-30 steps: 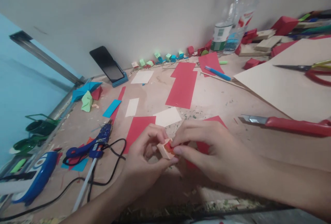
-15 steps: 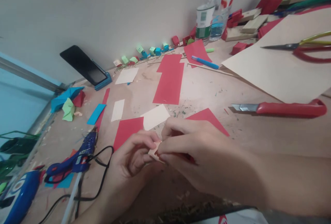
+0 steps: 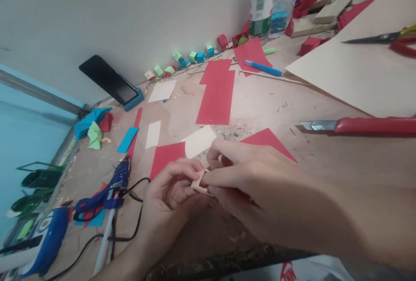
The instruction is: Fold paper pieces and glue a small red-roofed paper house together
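Between my two hands is a small folded piece of cream paper [image 3: 196, 184]. My left hand [image 3: 175, 190] pinches its left side between thumb and fingers. From the right, my right hand [image 3: 247, 181] has its fingertips at the paper's open side, and they hide part of it. Just beyond the hands lie flat sheets: a red paper piece [image 3: 167, 155], a cream paper piece [image 3: 199, 140] and another red piece [image 3: 269, 140] partly behind my right hand.
A cutter knife [image 3: 367, 125] with its blade out lies at right, below scissors [image 3: 380, 38] on a large cream sheet [image 3: 354, 73]. At left are a glue gun [image 3: 113, 185] with its cord and a propped phone [image 3: 108, 79]. Plastic bottles [image 3: 261, 8] stand by the wall.
The view has shifted, so most table items sit further right or slightly higher in the picture. My fingers have moved slightly on the cream paper, and more of its folded side shows.
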{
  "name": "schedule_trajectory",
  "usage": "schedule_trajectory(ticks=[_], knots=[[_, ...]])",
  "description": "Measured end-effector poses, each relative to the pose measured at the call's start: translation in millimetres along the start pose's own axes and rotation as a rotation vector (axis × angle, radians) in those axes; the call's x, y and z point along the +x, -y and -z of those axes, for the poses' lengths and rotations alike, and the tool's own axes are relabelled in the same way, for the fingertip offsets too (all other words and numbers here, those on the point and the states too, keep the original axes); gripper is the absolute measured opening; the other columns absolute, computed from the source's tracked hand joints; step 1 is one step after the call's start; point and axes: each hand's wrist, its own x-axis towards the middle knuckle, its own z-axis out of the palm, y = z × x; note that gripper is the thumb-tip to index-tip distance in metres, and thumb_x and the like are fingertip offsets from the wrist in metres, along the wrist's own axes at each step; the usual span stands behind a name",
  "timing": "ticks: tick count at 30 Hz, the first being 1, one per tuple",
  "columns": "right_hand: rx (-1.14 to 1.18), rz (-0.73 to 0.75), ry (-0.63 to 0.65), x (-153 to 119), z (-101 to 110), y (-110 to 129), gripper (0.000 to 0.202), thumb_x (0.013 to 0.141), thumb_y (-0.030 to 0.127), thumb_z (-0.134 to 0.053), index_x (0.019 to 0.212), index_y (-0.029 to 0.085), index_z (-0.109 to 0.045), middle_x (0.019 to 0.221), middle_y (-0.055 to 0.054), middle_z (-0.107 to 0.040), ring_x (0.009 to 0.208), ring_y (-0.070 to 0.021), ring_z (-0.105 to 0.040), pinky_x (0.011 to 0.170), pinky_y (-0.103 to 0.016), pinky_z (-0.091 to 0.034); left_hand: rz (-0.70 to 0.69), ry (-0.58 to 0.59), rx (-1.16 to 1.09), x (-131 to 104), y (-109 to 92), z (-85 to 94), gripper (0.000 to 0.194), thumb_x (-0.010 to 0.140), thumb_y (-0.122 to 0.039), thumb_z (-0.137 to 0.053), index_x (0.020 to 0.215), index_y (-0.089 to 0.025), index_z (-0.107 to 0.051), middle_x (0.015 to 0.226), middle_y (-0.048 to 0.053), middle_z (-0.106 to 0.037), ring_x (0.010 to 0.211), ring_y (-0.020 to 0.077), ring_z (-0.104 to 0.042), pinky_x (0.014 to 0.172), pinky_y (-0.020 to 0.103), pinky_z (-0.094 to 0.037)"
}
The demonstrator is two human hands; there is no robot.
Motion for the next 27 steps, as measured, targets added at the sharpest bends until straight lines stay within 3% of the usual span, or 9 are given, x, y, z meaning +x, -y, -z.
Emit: schedule_trajectory(ticks=[6,11,14,19,24,27], knots=[[-0.068,0.063,-0.012,-2,0,0,0.018,0.094,0.017,-0.055,0.082,0.022,-0.068,0.088,-0.002,-0.056,0.071,-0.0166,-0.048,0.060,-0.032,-0.027,0.006,-0.005,0.004,1,3,3.9,0.028,0.080,-0.001,-0.080,0.096,-0.023,-0.072,0.104,0.001,-0.069,0.097,0.0138,-0.070,0.084,0.020,-0.060],[-0.070,0.071,0.024,-1,3,0,0.012,0.093,0.019,-0.058,0.089,0.023,-0.068,0.088,-0.002,-0.058,0.064,-0.0152,-0.045,0.056,-0.031,-0.027,0.020,-0.050,0.022,1,6,7.4,0.032,0.076,-0.006,-0.086,0.097,-0.023,-0.068,0.097,0.001,-0.070,0.086,0.0132,-0.070,0.074,0.019,-0.059],[0.012,0.112,0.002,1,12,0,0.013,0.096,0.021,-0.058,0.091,0.024,-0.070,0.094,-0.001,-0.063,0.068,-0.0145,-0.051,0.057,-0.030,-0.034,0.027,-0.088,0.020,1,7,9.0,0.033,0.074,-0.016,-0.092,0.095,-0.023,-0.067,0.094,0.000,-0.070,0.078,0.0121,-0.070,0.068,0.018,-0.058],[0.090,0.153,-0.085,4,23,-2,0.020,0.094,0.011,-0.062,0.098,0.028,-0.073,0.106,0.001,-0.071,0.087,-0.0174,-0.064,0.073,-0.031,-0.048,0.051,-0.141,0.032,2,4,7.5,0.037,0.071,-0.025,-0.094,0.094,-0.023,-0.066,0.095,0.001,-0.071,0.079,0.0147,-0.071,0.068,0.022,-0.060],[-0.077,0.220,-0.044,4,16,-6,0.012,0.086,0.013,-0.068,0.087,0.024,-0.067,0.093,0.000,-0.067,0.070,-0.0157,-0.056,0.055,-0.032,-0.035,0.023,-0.123,-0.001,2,0,4.1,0.033,0.073,-0.015,-0.091,0.094,-0.023,-0.067,0.094,0.000,-0.070,0.081,0.0131,-0.070,0.070,0.020,-0.058],[-0.240,0.314,-0.023,5,11,-7,0.011,0.083,0.014,-0.070,0.088,0.023,-0.068,0.095,-0.002,-0.065,0.066,-0.0163,-0.047,0.055,-0.035,-0.031,0.034,-0.098,-0.017,0,0,4.0,0.031,0.077,-0.016,-0.089,0.096,-0.025,-0.066,0.098,0.000,-0.070,0.081,0.0135,-0.070,0.067,0.020,-0.057]])
